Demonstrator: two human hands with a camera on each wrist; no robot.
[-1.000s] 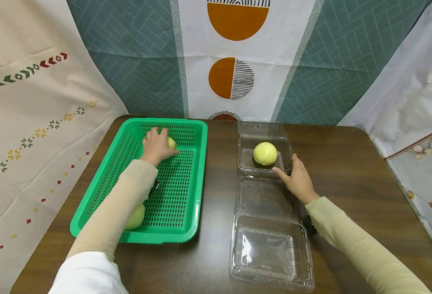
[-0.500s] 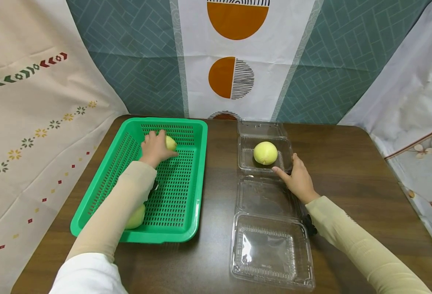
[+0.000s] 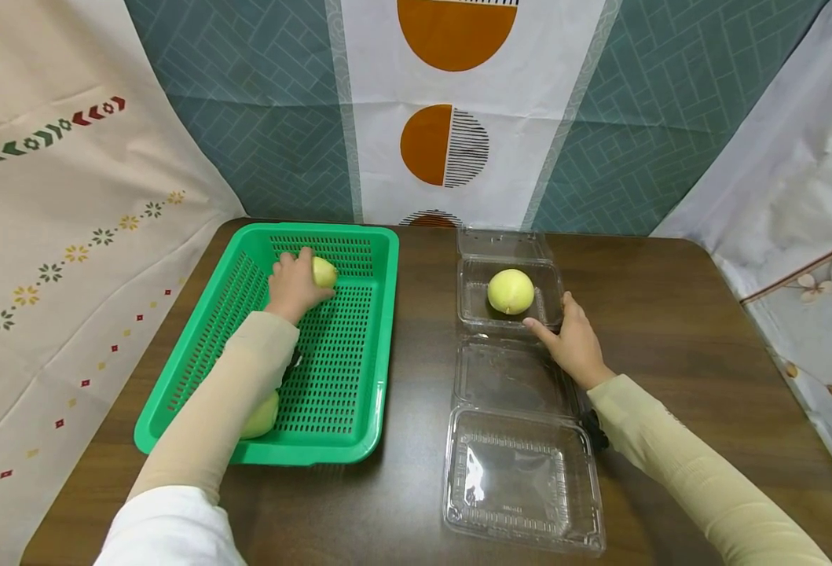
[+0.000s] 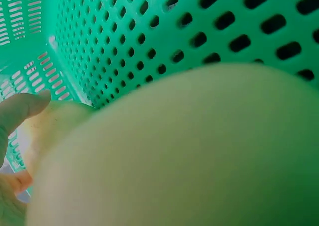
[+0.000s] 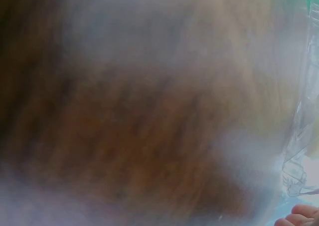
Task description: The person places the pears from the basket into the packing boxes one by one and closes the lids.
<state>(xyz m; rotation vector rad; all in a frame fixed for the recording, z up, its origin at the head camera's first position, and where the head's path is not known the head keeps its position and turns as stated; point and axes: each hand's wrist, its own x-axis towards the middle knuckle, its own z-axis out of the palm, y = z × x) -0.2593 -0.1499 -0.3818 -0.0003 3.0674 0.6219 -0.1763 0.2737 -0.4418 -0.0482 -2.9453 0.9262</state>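
In the head view, my left hand [image 3: 294, 284] grips a pale yellow melon [image 3: 325, 273] near the back of the green basket [image 3: 386, 346]. Thumb and fingers lie around this fruit in the left wrist view, where a large blurred melon [image 4: 189, 151] fills the foreground. Another melon [image 3: 262, 417] lies at the basket's front, partly hidden by my left forearm. My right hand [image 3: 577, 346] holds the front right corner of an open clear plastic clamshell box [image 3: 474, 308], thumb at its front rim and fingers along its right side. One yellow melon [image 3: 511, 292] sits inside that box.
A second open clear clamshell box [image 3: 522, 479] lies in front, its lid [image 3: 507, 379] toward the first box. The dark wooden table [image 3: 670, 330] extends to the right. Patterned cloth [image 3: 451, 149] hangs behind, with more cloth at both sides.
My left hand and the melon in it have shifted slightly left, and more of the fruit shows. The right hand stays at the box's corner. The head view has tilted a little.
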